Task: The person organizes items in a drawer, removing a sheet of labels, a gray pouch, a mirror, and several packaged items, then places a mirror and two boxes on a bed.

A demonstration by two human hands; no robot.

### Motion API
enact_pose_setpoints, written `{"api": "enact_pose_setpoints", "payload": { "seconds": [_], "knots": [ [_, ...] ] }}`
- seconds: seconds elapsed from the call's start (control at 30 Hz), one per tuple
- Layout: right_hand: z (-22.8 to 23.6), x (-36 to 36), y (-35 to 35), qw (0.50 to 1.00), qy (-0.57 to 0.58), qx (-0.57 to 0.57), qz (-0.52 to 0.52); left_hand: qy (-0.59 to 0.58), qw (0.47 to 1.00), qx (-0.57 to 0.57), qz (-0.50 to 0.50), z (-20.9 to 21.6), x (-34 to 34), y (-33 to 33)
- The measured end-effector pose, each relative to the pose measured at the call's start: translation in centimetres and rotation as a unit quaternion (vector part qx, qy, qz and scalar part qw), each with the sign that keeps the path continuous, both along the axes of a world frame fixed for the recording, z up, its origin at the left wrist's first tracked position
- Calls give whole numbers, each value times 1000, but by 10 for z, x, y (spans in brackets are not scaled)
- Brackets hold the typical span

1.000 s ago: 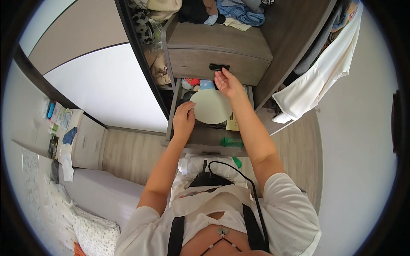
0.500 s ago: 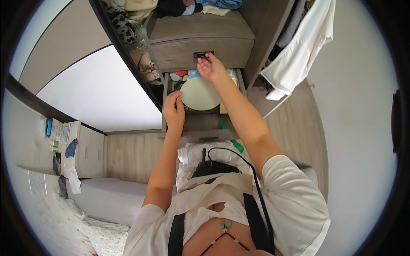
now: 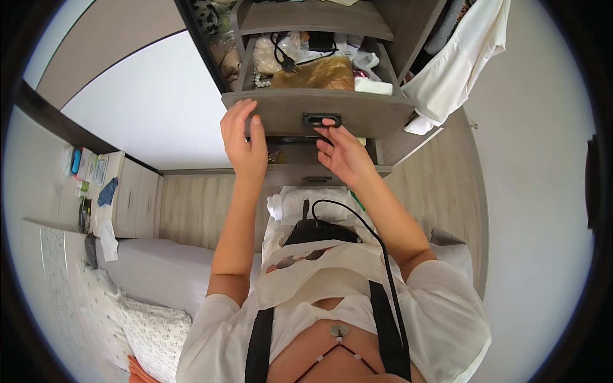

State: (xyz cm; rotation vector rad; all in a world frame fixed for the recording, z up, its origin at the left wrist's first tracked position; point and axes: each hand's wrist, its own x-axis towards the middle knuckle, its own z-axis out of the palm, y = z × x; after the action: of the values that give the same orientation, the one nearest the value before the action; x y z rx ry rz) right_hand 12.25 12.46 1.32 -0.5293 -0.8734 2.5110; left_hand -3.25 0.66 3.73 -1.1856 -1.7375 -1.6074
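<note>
The upper drawer (image 3: 274,113) of a grey wood wardrobe is pulled out toward me. My right hand (image 3: 345,152) has its fingertips hooked in the black recessed handle (image 3: 322,120) on that drawer's front. At the front's left end, my left hand (image 3: 244,142) is raised with its fingers stretched and holds nothing. Inside the drawer lie a shiny gold-brown bag (image 3: 322,73), a black cable with a plug (image 3: 287,62), a string of white beads (image 3: 262,81) and a white box (image 3: 374,86). Beneath it, the lower drawer (image 3: 287,173) is also pulled out, its contents mostly hidden.
White clothing (image 3: 447,80) hangs at the right. Sliding wardrobe doors (image 3: 153,102) stand at the left. Further down on the left are a small cabinet (image 3: 137,198) with items on top and a bed (image 3: 172,255) with pillows. A black cable (image 3: 364,226) runs along my front.
My right hand has drawn the upper drawer out, uncovering its contents. The pale round disc in the lower drawer is now hidden. My left hand has moved up and left, away from that disc.
</note>
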Motion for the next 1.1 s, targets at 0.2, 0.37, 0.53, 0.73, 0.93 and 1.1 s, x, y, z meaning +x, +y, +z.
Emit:
{"api": "enact_pose_setpoints", "payload": {
  "seconds": [0.2,0.37,0.53,0.73,0.93,1.1],
  "knots": [
    [-4,45,-20,991,1,42,126,133,979,-144,62,16,9,-6],
    [-2,65,-25,981,7,48,188,116,977,-175,44,25,19,-25],
    [-8,77,-32,982,5,56,179,96,983,-156,10,27,27,-36],
    [50,89,-15,907,-68,361,209,106,979,-173,-1,41,19,-33],
    [136,53,42,828,-85,550,67,112,987,-119,1,96,-9,3],
    [141,-16,89,623,-175,755,108,46,980,-191,-23,113,-36,57]
  ]
}}
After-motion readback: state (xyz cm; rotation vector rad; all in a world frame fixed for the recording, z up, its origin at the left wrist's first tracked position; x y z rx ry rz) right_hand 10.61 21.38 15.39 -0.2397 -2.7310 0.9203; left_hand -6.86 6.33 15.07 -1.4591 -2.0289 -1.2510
